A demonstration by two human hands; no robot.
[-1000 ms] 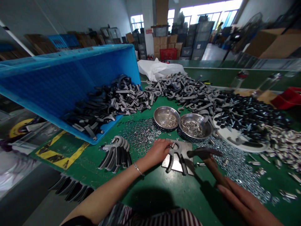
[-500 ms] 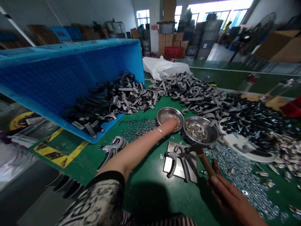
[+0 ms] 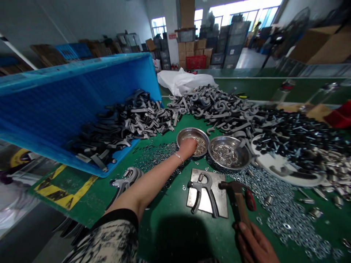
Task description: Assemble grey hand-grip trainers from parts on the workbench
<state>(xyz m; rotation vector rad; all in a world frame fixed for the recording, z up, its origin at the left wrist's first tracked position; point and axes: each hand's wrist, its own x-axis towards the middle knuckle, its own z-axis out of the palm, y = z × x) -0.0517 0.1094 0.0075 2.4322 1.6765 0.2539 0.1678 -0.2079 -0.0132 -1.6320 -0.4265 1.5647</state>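
My left hand (image 3: 188,147) reaches into a steel bowl (image 3: 182,136) of small metal parts (image 3: 201,145). Its fingers look curled together; what they pinch is hidden. My right hand (image 3: 255,241) grips the wooden handle of a hammer (image 3: 241,206), whose head rests by the right edge of a metal plate (image 3: 221,208). On that plate lies a grey hand grip strengthener (image 3: 210,191) with a spring and two black-lined handles. A second steel bowl (image 3: 245,157), holding small metal pins (image 3: 223,155), stands right of the first. Another hand grip (image 3: 127,180) lies beside my left forearm.
A blue crate (image 3: 131,67) tipped on its side spills grey and black handles (image 3: 148,117) at left. More handles (image 3: 216,104) are heaped behind the bowls. Nuts (image 3: 285,219), a red-handled tool (image 3: 250,200) and black knobs with bolts (image 3: 296,135) spread over the right side.
The hammer has moved off the hand grip, down and right towards me, with my right hand around it. My left hand stays in the bowl, fingers more curled. The view has shifted slightly.
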